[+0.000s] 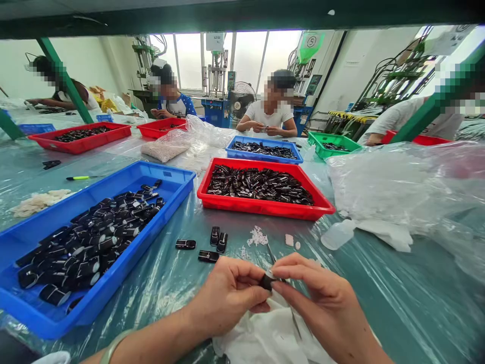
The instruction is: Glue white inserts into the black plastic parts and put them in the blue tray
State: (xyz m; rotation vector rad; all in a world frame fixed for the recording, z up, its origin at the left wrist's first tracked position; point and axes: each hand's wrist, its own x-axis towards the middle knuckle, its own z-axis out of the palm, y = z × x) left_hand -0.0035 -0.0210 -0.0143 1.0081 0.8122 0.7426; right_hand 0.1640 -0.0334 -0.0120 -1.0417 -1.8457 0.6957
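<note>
My left hand is closed, pinching a small black plastic part between thumb and fingers. A pale round face shows on top of that part. From the other side, the thumb and forefinger of my right hand close on the same part. A thin metal tool, like tweezers, runs beneath my right fingers; its grip is partly hidden. Under both hands lies a crumpled white cloth. Just beyond them are several glossy black parts, a heap of small white bits and a pinkish square piece.
At left stands a blue tray of black parts; ahead is a red tray of more. A translucent bottle and plastic bags lie right. Co-workers sit across the plastic-covered table. A green beam crosses overhead.
</note>
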